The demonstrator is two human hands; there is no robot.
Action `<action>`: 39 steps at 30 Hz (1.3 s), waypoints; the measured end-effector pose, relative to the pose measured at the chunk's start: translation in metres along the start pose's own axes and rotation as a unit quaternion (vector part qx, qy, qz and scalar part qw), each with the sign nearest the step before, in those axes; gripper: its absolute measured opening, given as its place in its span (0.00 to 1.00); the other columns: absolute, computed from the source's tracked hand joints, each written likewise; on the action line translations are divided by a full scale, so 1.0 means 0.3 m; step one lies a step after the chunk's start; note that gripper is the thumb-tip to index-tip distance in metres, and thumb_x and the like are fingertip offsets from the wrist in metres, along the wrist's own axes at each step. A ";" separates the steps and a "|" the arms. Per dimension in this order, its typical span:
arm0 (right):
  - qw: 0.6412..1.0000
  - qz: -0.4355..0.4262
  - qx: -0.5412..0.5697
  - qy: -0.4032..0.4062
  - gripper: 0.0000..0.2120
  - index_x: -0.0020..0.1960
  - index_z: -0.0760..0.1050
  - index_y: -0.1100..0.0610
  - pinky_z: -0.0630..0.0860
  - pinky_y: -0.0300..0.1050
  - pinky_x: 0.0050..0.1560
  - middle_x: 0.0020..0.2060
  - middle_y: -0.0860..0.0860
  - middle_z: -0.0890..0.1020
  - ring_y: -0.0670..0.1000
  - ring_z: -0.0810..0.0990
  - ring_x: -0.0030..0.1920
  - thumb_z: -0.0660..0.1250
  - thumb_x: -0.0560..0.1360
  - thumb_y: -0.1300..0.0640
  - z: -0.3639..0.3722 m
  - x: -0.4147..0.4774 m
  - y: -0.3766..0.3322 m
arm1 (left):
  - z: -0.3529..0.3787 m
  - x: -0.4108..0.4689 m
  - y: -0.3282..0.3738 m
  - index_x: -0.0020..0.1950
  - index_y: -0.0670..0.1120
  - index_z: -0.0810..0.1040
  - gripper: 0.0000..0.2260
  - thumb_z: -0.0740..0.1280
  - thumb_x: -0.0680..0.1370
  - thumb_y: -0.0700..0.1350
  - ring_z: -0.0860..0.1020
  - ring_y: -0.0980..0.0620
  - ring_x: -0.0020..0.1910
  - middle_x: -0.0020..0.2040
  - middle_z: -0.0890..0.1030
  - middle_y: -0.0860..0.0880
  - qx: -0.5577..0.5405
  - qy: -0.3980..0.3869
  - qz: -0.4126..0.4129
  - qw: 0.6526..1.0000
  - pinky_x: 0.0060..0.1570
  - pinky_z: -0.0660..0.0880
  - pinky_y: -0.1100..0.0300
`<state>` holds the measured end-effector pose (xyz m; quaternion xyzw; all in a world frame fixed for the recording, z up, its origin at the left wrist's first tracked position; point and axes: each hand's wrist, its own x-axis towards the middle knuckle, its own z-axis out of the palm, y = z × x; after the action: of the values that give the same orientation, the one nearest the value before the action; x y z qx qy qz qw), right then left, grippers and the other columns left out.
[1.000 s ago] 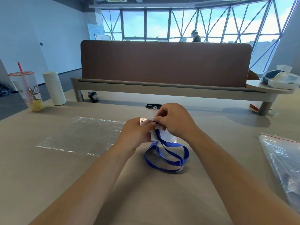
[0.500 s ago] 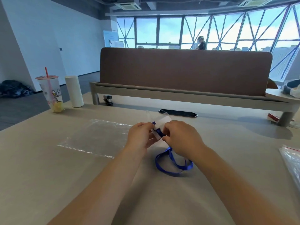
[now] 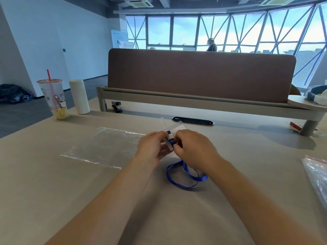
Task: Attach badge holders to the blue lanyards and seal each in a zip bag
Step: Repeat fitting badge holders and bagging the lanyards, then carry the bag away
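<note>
The beige table (image 3: 53,191) carries a flat clear bag (image 3: 104,145). Behind the bag, to its left, stand a cup (image 3: 53,99) and a white roll (image 3: 79,97), with a stapler (image 3: 116,106) behind it. A lanyard (image 3: 185,175) loop lies right of it, and a pile of bags (image 3: 316,174) far right.

A clear plastic badge holder (image 3: 177,129) with a white card inside is tilted just above the counter (image 3: 53,191), gripped by the left hand (image 3: 152,147). A blue ribbon lanyard (image 3: 188,172) meets its edge, pinched there by the right hand (image 3: 192,149). The lanyard's loop lies on the counter at 5 o'clock. A clear zip bag (image 3: 106,145) lies flat at 9 o'clock. A wrinkled zip bag with a red seal strip (image 3: 316,174) lies well apart at 3 o'clock.
</note>
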<state>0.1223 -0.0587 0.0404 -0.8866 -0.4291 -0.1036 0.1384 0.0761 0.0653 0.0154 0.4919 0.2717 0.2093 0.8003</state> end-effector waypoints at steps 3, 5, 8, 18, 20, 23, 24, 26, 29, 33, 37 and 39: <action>0.999 0.026 0.019 0.012 0.13 0.52 0.74 0.50 0.77 0.45 0.44 0.43 0.47 0.79 0.48 0.76 0.41 0.65 0.77 0.42 0.001 0.002 -0.001 | 0.006 -0.002 -0.004 0.48 0.40 0.81 0.05 0.66 0.78 0.36 0.84 0.44 0.35 0.39 0.84 0.40 0.005 0.001 0.006 1.000 0.43 0.81 0.50; 0.999 0.036 0.015 0.020 0.10 0.53 0.75 0.50 0.78 0.46 0.47 0.45 0.48 0.79 0.49 0.77 0.43 0.66 0.77 0.45 0.005 0.003 0.002 | 0.011 -0.005 -0.005 0.49 0.39 0.81 0.05 0.66 0.78 0.36 0.85 0.43 0.37 0.39 0.85 0.40 0.008 -0.005 0.005 1.000 0.44 0.82 0.49; 0.999 0.029 0.020 0.021 0.07 0.56 0.76 0.50 0.78 0.46 0.50 0.49 0.49 0.80 0.49 0.77 0.45 0.64 0.79 0.52 0.018 0.004 0.004 | 0.011 -0.006 -0.010 0.49 0.39 0.81 0.04 0.67 0.78 0.37 0.85 0.43 0.41 0.41 0.85 0.40 0.025 -0.011 0.013 1.000 0.48 0.83 0.48; 0.990 0.122 0.029 0.064 0.15 0.48 0.79 0.53 0.72 0.41 0.38 0.39 0.49 0.80 0.49 0.77 0.37 0.65 0.77 0.41 0.026 -0.004 -0.002 | 0.007 -0.014 0.021 0.49 0.42 0.79 0.01 0.68 0.79 0.39 0.84 0.40 0.48 0.50 0.84 0.39 -0.065 0.022 0.057 0.996 0.48 0.82 0.47; 0.979 0.153 0.110 0.073 0.17 0.44 0.82 0.54 0.68 0.39 0.34 0.35 0.49 0.80 0.49 0.77 0.34 0.68 0.75 0.40 0.023 0.001 -0.004 | 0.001 -0.024 0.034 0.52 0.40 0.79 0.03 0.68 0.79 0.39 0.84 0.41 0.50 0.51 0.84 0.39 -0.087 0.015 0.056 0.995 0.44 0.83 0.50; 0.947 0.160 0.273 0.053 0.16 0.41 0.84 0.56 0.70 0.42 0.35 0.35 0.53 0.82 0.54 0.79 0.37 0.71 0.73 0.42 0.000 0.008 0.009 | -0.009 -0.026 0.052 0.53 0.39 0.79 0.05 0.68 0.79 0.39 0.84 0.42 0.50 0.51 0.85 0.39 -0.119 0.001 0.045 0.992 0.44 0.83 0.53; 0.933 0.156 0.323 0.023 0.15 0.42 0.84 0.56 0.71 0.42 0.37 0.36 0.52 0.83 0.51 0.80 0.37 0.71 0.74 0.44 -0.015 0.005 0.014 | -0.011 -0.028 0.060 0.54 0.39 0.79 0.06 0.68 0.79 0.39 0.85 0.43 0.49 0.51 0.85 0.40 -0.126 0.000 0.040 0.991 0.44 0.83 0.53; 0.902 0.134 0.408 -0.052 0.12 0.45 0.82 0.57 0.73 0.40 0.41 0.34 0.48 0.84 0.46 0.80 0.35 0.70 0.76 0.48 -0.033 -0.005 0.026 | -0.016 -0.027 0.075 0.55 0.39 0.79 0.07 0.68 0.79 0.40 0.84 0.45 0.48 0.52 0.85 0.40 -0.136 -0.006 0.027 0.990 0.48 0.82 0.53; 0.828 0.129 0.530 -0.130 0.08 0.46 0.78 0.61 0.75 0.45 0.40 0.25 0.51 0.74 0.51 0.71 0.28 0.68 0.78 0.55 -0.031 -0.011 0.071 | -0.022 -0.037 0.095 0.53 0.41 0.80 0.06 0.67 0.80 0.42 0.83 0.48 0.45 0.49 0.85 0.43 -0.154 -0.037 0.006 0.987 0.50 0.80 0.55; 0.729 0.151 0.642 -0.184 0.09 0.40 0.76 0.58 0.69 0.42 0.35 0.26 0.49 0.60 0.47 0.59 0.26 0.66 0.79 0.58 -0.047 -0.015 0.133 | -0.026 -0.049 0.103 0.53 0.43 0.81 0.08 0.64 0.81 0.44 0.83 0.47 0.51 0.52 0.85 0.43 -0.140 -0.107 -0.011 0.984 0.46 0.81 0.56; 0.653 0.185 0.722 -0.137 0.09 0.42 0.82 0.56 0.70 0.39 0.31 0.29 0.50 0.65 0.46 0.63 0.27 0.66 0.78 0.62 -0.050 -0.016 0.198 | -0.032 -0.051 0.099 0.56 0.41 0.79 0.08 0.67 0.79 0.42 0.82 0.46 0.52 0.53 0.84 0.43 -0.096 -0.190 -0.027 0.977 0.39 0.82 0.59; 0.672 0.191 0.706 -0.119 0.08 0.54 0.81 0.61 0.71 0.39 0.31 0.35 0.54 0.71 0.47 0.66 0.30 0.65 0.77 0.65 -0.048 -0.015 0.216 | -0.031 -0.058 0.095 0.48 0.42 0.79 0.03 0.68 0.76 0.41 0.83 0.47 0.46 0.47 0.84 0.43 -0.018 -0.250 -0.024 0.968 0.39 0.82 0.58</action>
<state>0.1698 -0.1055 0.0424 -0.5923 -0.2082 0.3651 0.6874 0.0548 0.0732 0.0416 0.5076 0.0706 0.0653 0.8562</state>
